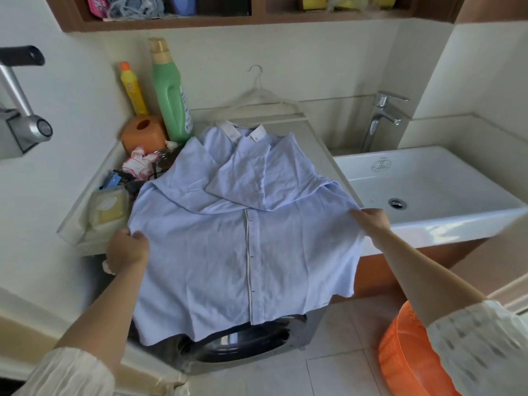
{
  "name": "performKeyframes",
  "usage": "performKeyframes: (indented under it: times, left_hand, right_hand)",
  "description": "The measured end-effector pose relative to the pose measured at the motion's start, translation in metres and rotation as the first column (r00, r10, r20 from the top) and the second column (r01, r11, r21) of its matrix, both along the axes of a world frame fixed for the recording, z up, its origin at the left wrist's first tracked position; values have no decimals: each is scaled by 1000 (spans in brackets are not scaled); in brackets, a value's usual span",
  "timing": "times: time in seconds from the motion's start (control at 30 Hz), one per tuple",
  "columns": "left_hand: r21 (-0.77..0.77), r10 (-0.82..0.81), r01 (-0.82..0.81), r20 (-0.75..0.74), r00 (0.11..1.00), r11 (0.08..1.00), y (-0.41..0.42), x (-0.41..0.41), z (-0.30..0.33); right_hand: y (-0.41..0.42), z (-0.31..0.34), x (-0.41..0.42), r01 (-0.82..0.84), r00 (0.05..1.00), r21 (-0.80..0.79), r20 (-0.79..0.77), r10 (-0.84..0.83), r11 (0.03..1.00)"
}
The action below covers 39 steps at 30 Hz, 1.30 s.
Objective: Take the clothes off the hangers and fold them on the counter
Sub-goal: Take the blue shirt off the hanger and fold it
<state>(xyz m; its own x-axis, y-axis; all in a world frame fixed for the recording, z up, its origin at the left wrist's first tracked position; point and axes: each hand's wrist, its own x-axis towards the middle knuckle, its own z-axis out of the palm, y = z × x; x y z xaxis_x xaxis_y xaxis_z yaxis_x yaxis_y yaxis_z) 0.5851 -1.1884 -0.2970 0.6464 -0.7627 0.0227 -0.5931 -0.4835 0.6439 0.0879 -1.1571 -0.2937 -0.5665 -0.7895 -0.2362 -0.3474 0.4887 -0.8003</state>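
Head view: shirt [228, 224] spread face-down on the counter [325, 150], sleeves folded in, tail hanging over the front edge above the washing machine [245, 344]. Left hand [127, 250] at 9 o'clock pinching the shirt's side edge — right hand [371, 220] at 3 o'clock pinching the opposite edge. Hanger [264, 100] at 12 o'clock against the wall, sink [428, 178] at 2 o'clock.

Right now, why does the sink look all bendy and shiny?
In the head view, the wide lens bows the sink and counter edge near the frame's sides; daylight puts white glare on the sink's front rim; the right hand and orange basket look slightly smeared; the blue shirt stays fairly sharp.
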Motion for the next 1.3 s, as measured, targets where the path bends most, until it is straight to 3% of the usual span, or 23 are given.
performKeyframes:
  times: [0.17,0.33,0.63,0.8,0.9,1.03,1.13,1.23,1.3]
  left_hand:
    - [-90,-28,35,71,997,995,-28,0,13]
    - [-60,-10,14,77,997,998,-53,-9,22]
    - [57,27,-42,252,967,997,-83,2,29]
    - [57,-24,5,337,941,998,-108,-10,30]
    - [135,-78,34,335,939,990,-122,-9,32]
    - [147,-61,15,313,948,989,-133,-8,33]
    - [151,-80,38,278,957,988,-138,-1,33]
    - [116,-42,11,265,963,993,-139,3,31]
    - [101,-1,-29,284,959,994,-139,0,28]
  right_hand:
    - [-39,23,8,-82,984,87,-153,95,993]
    - [-77,25,13,-99,954,170,-264,142,981]
    - [-110,25,3,-83,971,-30,-228,74,996]
    - [-124,27,2,-134,986,18,-95,135,991]
    - [-130,32,1,-173,984,13,36,172,985]
    - [-138,35,-8,-112,979,23,171,107,993]
    - [-140,36,-17,-113,991,-2,-73,112,994]
    - [-140,43,-21,-114,926,-24,-364,97,993]
    - [-143,45,-20,-78,902,-75,-430,38,994]
